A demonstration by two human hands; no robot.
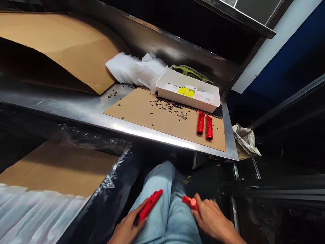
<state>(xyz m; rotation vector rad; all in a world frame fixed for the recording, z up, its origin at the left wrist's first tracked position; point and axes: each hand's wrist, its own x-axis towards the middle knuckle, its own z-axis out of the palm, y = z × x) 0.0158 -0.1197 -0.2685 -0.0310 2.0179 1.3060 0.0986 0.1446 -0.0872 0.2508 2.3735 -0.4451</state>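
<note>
Down over my jeans-clad lap, my left hand (128, 227) is closed round a long red plastic tool piece (149, 205) that points up and to the right. My right hand (212, 217) grips a shorter red cylindrical piece (190, 202) with a round end, held a hand's width to the right of the long one. The two red pieces are apart. On the steel table above, two more red pieces (204, 124) lie side by side on a brown cardboard sheet (152, 113).
A white tray (188, 90) holding yellow and white packets stands at the table's back, with a stack of white bags (134, 69) to its left. Small black bits and a metal clip (181, 116) litter the cardboard. A large cardboard box (63, 44) and crumpled paper (245, 140) flank the table.
</note>
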